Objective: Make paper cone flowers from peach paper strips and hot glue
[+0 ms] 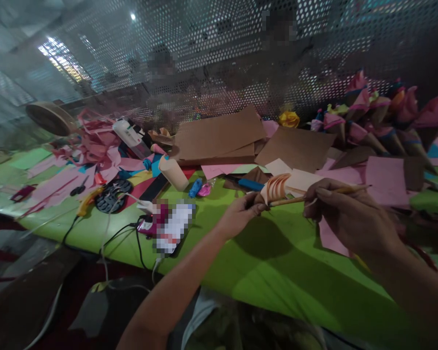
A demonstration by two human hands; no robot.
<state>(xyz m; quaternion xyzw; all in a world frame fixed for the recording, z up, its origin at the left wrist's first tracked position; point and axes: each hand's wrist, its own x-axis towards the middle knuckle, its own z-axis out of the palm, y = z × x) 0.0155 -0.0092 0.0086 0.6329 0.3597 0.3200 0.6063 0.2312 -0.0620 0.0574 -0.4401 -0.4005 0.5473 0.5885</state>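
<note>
My left hand (245, 212) pinches a small piece of cream paper (277, 187) with curved orange-brown stripes, raised over the green table (219, 272). My right hand (350, 214) is closed on a thin wooden stick (292, 200), which slants across just below the striped paper. Its left end meets the fingertips of my left hand; its dark right end points away past my right hand. Whether the stick is a brush or a pencil cannot be made out. Behind the paper lie a blue strip (250, 184) and cream paper sheets (302, 180).
Brown cardboard (219, 136) leans at the back by a perforated metal screen (219, 43). Paper cones (372, 121) crowd the right rear. Leftward are a yellow-handled glue gun (89, 201), a phone (175, 228), cables, a cream paper tube (173, 173) and crumpled pink paper (98, 136).
</note>
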